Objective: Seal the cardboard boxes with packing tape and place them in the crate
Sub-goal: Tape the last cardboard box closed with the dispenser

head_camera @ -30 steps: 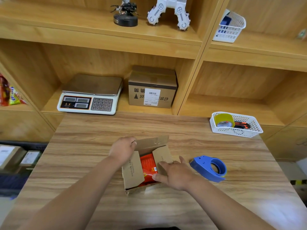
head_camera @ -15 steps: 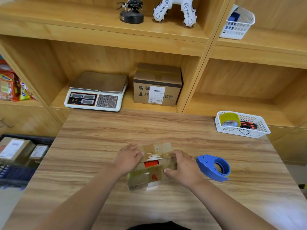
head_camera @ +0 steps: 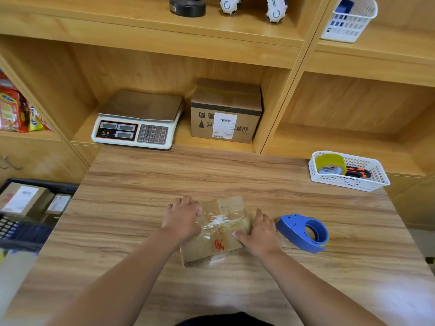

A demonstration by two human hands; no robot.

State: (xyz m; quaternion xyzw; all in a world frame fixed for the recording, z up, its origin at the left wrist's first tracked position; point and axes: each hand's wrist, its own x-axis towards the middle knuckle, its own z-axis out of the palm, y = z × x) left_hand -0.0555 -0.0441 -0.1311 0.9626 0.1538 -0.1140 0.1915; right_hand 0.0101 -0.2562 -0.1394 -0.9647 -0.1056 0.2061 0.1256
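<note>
**Two hands hold the little box on the table**

Far left, a dark crate (head_camera: 26,231) sits beside the table (head_camera: 235,175), lower down. Two brown boxes (head_camera: 23,200) with white labels lie in it. On the shelf behind the table stand a white scale (head_camera: 138,121) and a big cardboard box (head_camera: 226,111) with a white label.

In the middle of the table, near the front, is the small cardboard box (head_camera: 221,234). Its flaps are down. Something shiny and clear runs across its top, and a red mark is on the near flap. The left hand (head_camera: 182,218) lies over the box's left side, its bent fingers gripping it. The right hand (head_camera: 260,234) grips the right side, with its thumb flat on top.

Just right of that hand lies a blue tape holder (head_camera: 303,232), not touching the box. Farther back on the right, a white basket (head_camera: 341,183) holds a yellow tape roll (head_camera: 330,163) and an orange and black cutter (head_camera: 357,172).
</note>
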